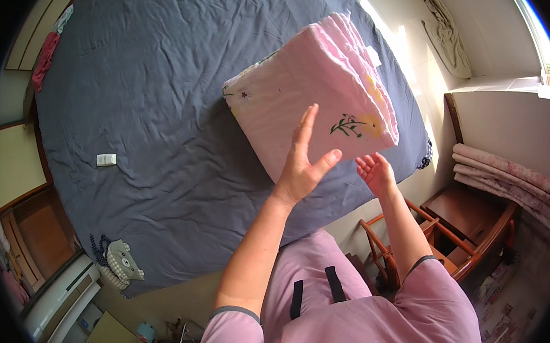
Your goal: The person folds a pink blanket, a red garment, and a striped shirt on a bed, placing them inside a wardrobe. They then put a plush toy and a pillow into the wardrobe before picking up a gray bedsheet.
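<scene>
A thick, folded pink quilt (288,89) with printed flowers and green leaves lies on the bed, its layered folds facing right. My left hand (305,162) is over the quilt's near side, thumb spread from the fingers; whether it touches the fabric is hard to tell. Just off the near right corner, my right hand (376,174) is turned palm up with its fingers slightly curled and nothing in them. Beneath the quilt spreads a wrinkled grey-blue bedsheet (145,99).
A bear-faced cloth item (124,263) lies at the bed's near left corner. Farther in sits a small white object (106,160); red cloth (47,60) rests on the far left edge. At right stand a wooden chair (469,210) and folded floral bedding (510,179).
</scene>
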Demonstrator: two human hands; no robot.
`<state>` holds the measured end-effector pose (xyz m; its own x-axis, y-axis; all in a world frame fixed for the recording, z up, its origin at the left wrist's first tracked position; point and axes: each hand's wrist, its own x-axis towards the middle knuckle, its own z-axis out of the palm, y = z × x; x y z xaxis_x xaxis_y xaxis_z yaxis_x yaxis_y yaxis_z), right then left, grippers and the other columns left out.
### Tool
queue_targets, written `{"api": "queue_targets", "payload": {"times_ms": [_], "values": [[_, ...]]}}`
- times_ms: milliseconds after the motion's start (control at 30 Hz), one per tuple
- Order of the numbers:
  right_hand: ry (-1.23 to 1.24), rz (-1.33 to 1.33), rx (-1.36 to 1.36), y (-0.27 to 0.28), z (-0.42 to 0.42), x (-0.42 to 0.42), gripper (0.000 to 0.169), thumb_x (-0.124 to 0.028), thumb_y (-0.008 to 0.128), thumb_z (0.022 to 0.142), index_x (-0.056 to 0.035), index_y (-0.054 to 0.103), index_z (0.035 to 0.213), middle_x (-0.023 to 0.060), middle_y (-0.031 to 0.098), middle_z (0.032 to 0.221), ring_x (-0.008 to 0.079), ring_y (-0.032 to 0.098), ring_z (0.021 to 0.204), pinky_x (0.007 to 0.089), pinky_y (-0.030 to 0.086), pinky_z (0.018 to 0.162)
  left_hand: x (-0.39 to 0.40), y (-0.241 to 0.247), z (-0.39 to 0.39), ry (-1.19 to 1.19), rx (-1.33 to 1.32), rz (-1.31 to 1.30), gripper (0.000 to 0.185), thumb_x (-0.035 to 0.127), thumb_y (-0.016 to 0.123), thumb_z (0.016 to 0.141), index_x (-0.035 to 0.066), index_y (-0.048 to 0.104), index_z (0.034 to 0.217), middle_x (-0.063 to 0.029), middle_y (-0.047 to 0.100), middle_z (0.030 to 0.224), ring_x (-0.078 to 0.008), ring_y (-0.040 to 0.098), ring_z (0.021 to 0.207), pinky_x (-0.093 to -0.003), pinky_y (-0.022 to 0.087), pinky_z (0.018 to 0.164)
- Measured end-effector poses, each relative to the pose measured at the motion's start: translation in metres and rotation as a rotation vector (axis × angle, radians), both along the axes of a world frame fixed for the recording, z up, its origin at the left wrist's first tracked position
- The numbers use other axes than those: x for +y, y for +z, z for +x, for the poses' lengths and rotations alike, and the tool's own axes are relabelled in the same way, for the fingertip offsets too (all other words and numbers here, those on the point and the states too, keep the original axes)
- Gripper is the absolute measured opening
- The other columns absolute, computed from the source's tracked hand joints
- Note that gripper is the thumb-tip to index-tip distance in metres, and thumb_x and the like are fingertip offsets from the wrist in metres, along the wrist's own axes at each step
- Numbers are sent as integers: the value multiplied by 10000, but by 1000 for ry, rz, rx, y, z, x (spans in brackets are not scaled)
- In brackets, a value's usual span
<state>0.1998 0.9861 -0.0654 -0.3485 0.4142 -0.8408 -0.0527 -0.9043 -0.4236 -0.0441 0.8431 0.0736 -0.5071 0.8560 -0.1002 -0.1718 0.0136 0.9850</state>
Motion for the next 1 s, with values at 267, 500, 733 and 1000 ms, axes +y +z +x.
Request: {"api": "queue_targets", "payload": {"times_ms": [267, 500, 733, 1000], "values": [[476, 1256, -752, -5, -43, 98, 690, -418, 660, 845, -4, 423, 1344, 189, 485, 1322, 294, 487, 1212, 390, 402, 994, -66, -146, 12, 544, -168, -656, 734, 231, 731, 811, 11, 336, 1389, -175, 382, 1395, -276, 380, 1290, -381, 302, 1084], [888, 1023, -599, -51, -105, 149, 1292, -478, 857, 573, 59, 92, 1465, 249, 361, 1435, 325, 385, 1327, 376, 337, 1079, -70, -190, 1, 451, -505, -551, 787, 305, 796, 752, -14, 389, 1345, -140, 531, 1280, -222, 508, 1171, -337, 384, 995], [927, 317, -310, 53, -145, 121, 531, -276, 736, 751, 26, 588, 1161, 117, 661, 1015, 185, 647, 847, 307, 512, 747, -71, -143, -23, 388, -938, -397, 608, 218, 808, 701, -49, 549, 1183, -133, 647, 1049, -243, 635, 968, -373, 524, 844], [986, 234, -203, 115, -111, 22, 392, -278, 680, 799, 30, 657, 1040, 111, 680, 864, 168, 665, 765, 315, 524, 716, -211, -11, -34, 500, -816, -395, 504, 192, 767, 730, -73, 587, 1120, -150, 662, 974, -236, 669, 833, -378, 564, 722]]}}
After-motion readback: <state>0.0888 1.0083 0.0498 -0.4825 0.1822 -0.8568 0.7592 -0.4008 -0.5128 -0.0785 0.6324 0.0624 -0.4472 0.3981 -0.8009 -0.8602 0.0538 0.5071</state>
